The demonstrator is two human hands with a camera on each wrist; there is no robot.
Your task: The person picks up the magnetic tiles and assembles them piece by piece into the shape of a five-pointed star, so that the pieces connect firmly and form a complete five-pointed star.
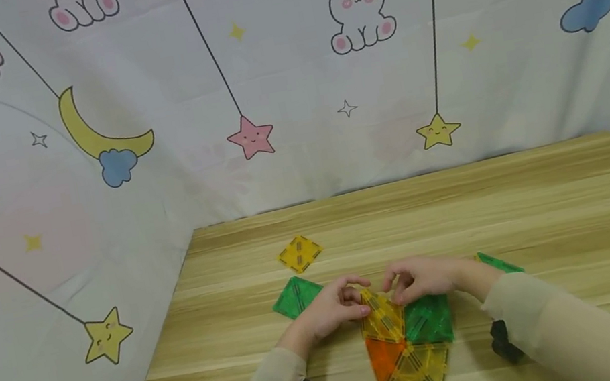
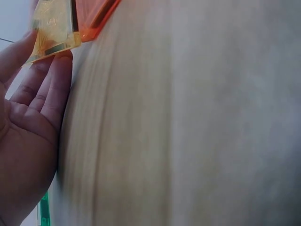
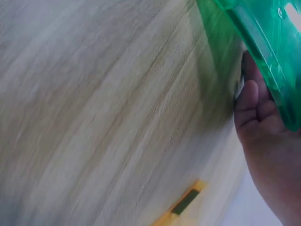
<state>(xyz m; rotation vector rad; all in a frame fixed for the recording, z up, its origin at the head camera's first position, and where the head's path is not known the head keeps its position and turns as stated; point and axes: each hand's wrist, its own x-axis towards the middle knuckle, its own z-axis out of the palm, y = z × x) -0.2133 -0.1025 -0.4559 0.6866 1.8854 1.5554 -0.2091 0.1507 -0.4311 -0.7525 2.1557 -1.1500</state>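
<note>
Below my hands in the head view is a joined group of translucent magnetic tiles. A yellow magnetic tile (image 1: 382,321) forms its upper left, a green magnetic tile (image 1: 431,321) its upper right, an orange tile (image 1: 385,361) its left side, and yellow tiles (image 1: 417,375) its bottom. My left hand (image 1: 332,308) pinches the upper yellow tile, thumb in front and fingers behind, as the left wrist view shows. My right hand (image 1: 427,276) holds the green tile at its top edge. In the right wrist view, its curled fingers (image 3: 258,106) are partly hidden behind that tile.
A yellow diamond of tiles (image 1: 300,254) lies farther back on the wooden table (image 1: 559,207). Green tiles (image 1: 297,296) sit beside my left hand, and another green tile (image 1: 500,261) lies partly hidden beyond my right wrist. A patterned curtain (image 1: 296,69) hangs behind the table.
</note>
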